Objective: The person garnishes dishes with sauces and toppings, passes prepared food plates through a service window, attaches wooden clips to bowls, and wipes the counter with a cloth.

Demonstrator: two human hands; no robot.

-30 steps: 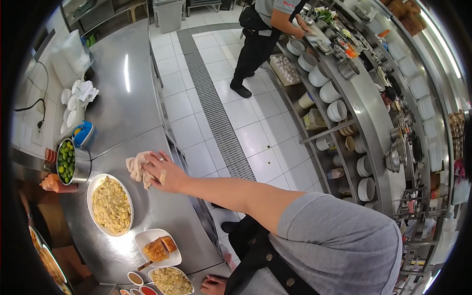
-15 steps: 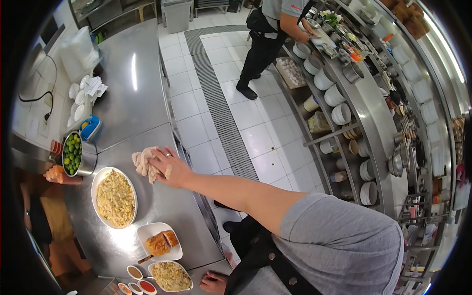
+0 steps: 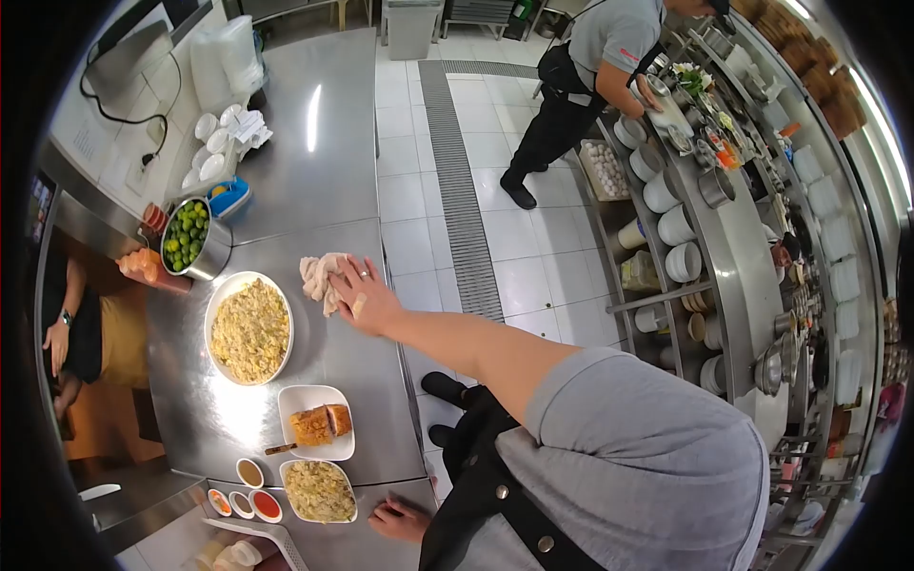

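Your R hand [image 3: 368, 297] is palm-down, closed on a crumpled pale-pink cloth [image 3: 322, 279], pressed to the metal surface [image 3: 276, 209] nr its edge; the fingers lie over the cloth's near side and the rest bunches out past the fingertips. Your L hand [image 3: 400, 521] rests on the surface well to the left of the R, fingers loosely out; its underside is hidden.

Just beyond the R hand and a bit to its left: an oval white dish [image 3: 228, 287] heaped w/ yellowish rice [image 3: 251, 331]. Btwn the hands, slightly fwd of both: a squarish white dish [image 3: 314, 395] w/ a cut, breaded piece of food [image 3: 318, 425]. Directly fwd of the L hand: a smaller dish of rice [image 3: 319, 492], set close to the squarish one. Past that, still in line w/ the L hand: small cups of brown sauce [image 3: 249, 473] and red sauce [image 3: 266, 506].

Farther fwd of the R hand, to its right: a steel pot [image 3: 215, 257] of green citrus [image 3: 186, 235], w/ a blue container [image 3: 228, 197] just beside it. Well off to the R hand's right, across the tiled floor [image 3: 533, 243], a co-worker [image 3: 609, 57] stands at the shelving unit.
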